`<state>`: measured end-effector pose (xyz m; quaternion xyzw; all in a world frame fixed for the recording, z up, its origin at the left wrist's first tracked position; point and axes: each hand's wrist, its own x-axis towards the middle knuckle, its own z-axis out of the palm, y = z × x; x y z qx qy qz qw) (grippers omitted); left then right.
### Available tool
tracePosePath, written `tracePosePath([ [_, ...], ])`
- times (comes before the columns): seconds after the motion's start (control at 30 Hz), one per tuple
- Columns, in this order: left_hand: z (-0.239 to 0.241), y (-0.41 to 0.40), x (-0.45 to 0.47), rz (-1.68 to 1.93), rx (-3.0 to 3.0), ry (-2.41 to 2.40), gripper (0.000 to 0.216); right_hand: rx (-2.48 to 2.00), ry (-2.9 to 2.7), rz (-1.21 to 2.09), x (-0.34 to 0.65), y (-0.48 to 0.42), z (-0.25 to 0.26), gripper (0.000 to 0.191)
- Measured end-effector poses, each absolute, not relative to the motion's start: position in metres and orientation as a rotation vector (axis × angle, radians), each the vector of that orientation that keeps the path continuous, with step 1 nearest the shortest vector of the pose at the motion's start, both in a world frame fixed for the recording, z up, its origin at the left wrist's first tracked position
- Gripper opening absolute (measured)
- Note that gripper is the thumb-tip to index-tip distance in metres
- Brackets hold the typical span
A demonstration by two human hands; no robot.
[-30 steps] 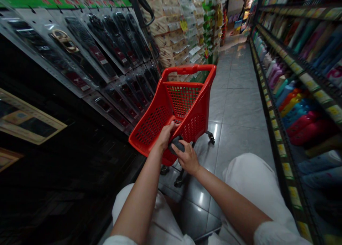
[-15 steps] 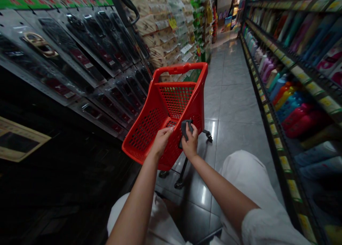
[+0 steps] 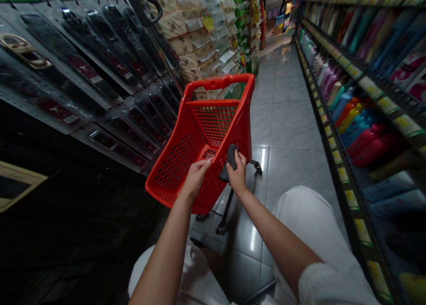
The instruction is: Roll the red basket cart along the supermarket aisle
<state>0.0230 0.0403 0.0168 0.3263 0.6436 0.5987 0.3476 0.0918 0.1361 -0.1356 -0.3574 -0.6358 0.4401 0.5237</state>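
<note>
A small red plastic shopping cart (image 3: 213, 187) with latticed walls stands in front of me, and nothing shows inside its basket. My left hand (image 3: 195, 178) is closed on the near top rim, thumb on top; its fingertips are partly hidden. In my right hand (image 3: 238, 176) is a dark grey cloth (image 3: 232, 156), pinched in the fingers and pressed to the outer side wall below the rim. A lower flap of the cloth sticks out to the left of that hand.
Packaged belts (image 3: 109, 52) hang on the left wall, beside stacked tissue packs (image 3: 189, 30). A long shelf with bottles (image 3: 346, 114) lines the right. Grey floor tiles (image 3: 289, 123) run down the aisle. My white-clad knee (image 3: 302, 212) is at the lower right.
The view has shifted a little, so the cart sits slightly farther left. My right hand and the cloth have slid slightly along the side wall, and the cloth's folds have changed. My left hand keeps the rim.
</note>
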Motion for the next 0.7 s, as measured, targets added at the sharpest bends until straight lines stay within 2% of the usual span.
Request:
tracePosePath([
  [0.1, 0.018, 0.040, 0.024, 1.564, 0.832, 1.657, 0.048, -0.881, -1.561, 1.058, 0.098, 0.134, -0.150, 0.061],
  [0.23, 0.018, 0.040, 0.025, 1.535, 0.850, 1.681, 0.050, -0.992, -1.523, 1.255, 0.105, 0.128, -0.181, 0.054],
  [0.33, 0.016, 0.041, 0.023, 1.538, 0.869, 1.686, 0.053, -0.964, -1.519, 1.314, 0.101, 0.122, -0.173, 0.054],
  [0.5, 0.012, 0.046, 0.019, 1.561, 0.886, 1.672, 0.055, -0.834, -1.588, 1.098, 0.096, 0.102, -0.133, 0.066],
  [0.7, 0.008, 0.050, 0.017, 1.588, 0.889, 1.660, 0.055, -0.924, -1.663, 1.183, 0.103, 0.086, -0.170, 0.065],
])
